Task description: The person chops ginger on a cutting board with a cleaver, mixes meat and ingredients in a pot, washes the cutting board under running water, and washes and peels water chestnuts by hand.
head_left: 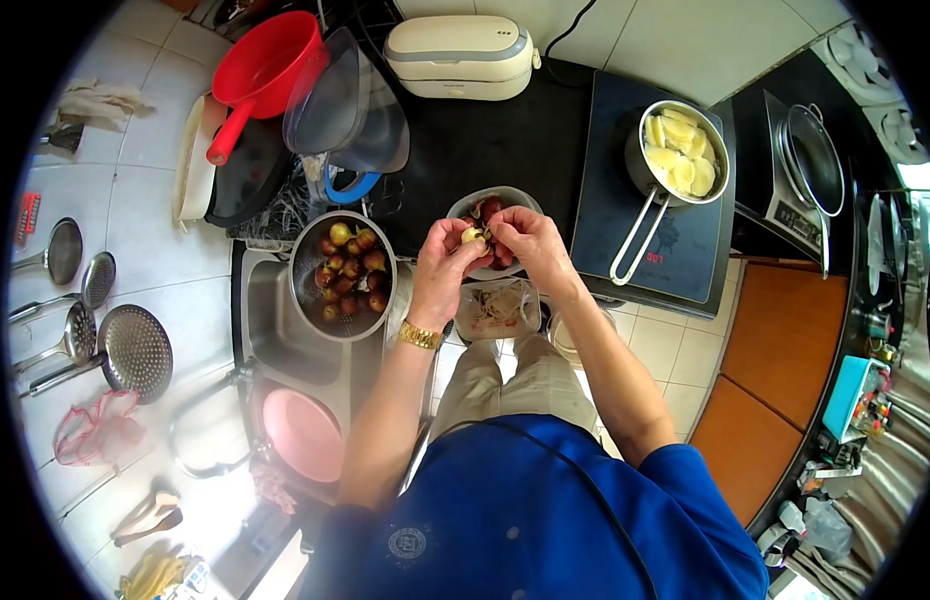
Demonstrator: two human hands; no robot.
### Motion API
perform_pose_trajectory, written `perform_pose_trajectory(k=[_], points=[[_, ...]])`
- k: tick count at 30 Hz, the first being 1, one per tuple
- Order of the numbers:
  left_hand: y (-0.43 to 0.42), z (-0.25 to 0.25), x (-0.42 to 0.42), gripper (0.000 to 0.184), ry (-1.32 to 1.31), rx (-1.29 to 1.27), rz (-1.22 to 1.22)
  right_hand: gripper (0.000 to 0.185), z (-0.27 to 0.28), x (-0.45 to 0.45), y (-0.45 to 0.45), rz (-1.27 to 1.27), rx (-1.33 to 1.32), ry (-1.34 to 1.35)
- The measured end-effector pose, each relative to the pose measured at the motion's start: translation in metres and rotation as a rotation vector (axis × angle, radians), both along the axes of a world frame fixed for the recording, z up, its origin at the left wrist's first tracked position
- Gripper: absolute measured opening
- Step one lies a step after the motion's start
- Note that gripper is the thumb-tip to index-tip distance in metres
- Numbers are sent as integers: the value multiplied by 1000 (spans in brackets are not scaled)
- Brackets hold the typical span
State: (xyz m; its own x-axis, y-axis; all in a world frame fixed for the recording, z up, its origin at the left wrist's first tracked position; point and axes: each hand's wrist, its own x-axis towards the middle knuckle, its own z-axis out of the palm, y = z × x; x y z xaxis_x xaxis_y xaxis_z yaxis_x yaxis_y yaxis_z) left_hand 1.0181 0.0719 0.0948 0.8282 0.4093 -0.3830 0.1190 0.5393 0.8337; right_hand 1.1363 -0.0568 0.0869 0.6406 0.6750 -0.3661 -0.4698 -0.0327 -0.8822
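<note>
One pale, partly peeled piece (472, 236) is held above a round bowl (528, 200), pinched between two hands: left hand (443, 268) closed on it, right hand (530, 245) closed on its other side. Bowl, one, at the edge of the black surface (445, 140): several reddish-brown pieces, partly hidden by the fingers, exact count not possible. Clear tub (498, 312), one, just below the bowl: thin pale scraps, uncountable. Metal bowl (303, 308), one, over the sink (270, 345): more than a dozen round brown pieces (351, 268), overlapping. Saucepan (635, 165), one, on the flat cooktop (610, 150): roughly ten or more yellow slices (677, 130), overlapping, in liquid. Pink basin (303, 435), one, in the sink. Clear jug (350, 120), one, blue handle; contents cannot be told.
</note>
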Motion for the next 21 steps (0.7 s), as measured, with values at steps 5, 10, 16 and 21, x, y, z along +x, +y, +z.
perform_pose_trajectory(k=[5,10,16,21], points=[[1,-7,1,27,-29,-76,44,15,-13,4,3,-98,-148,-2],[8,0,-6,34,-47,-193,78,19,3,-1,-1,-80,-201,-621],[8,-8,-9,34,-40,-186,103,23,25,-8,-1,70,-142,-888],[4,-3,-8,34,-14,-125,97,23,29,-6,0,146,-231,-943]])
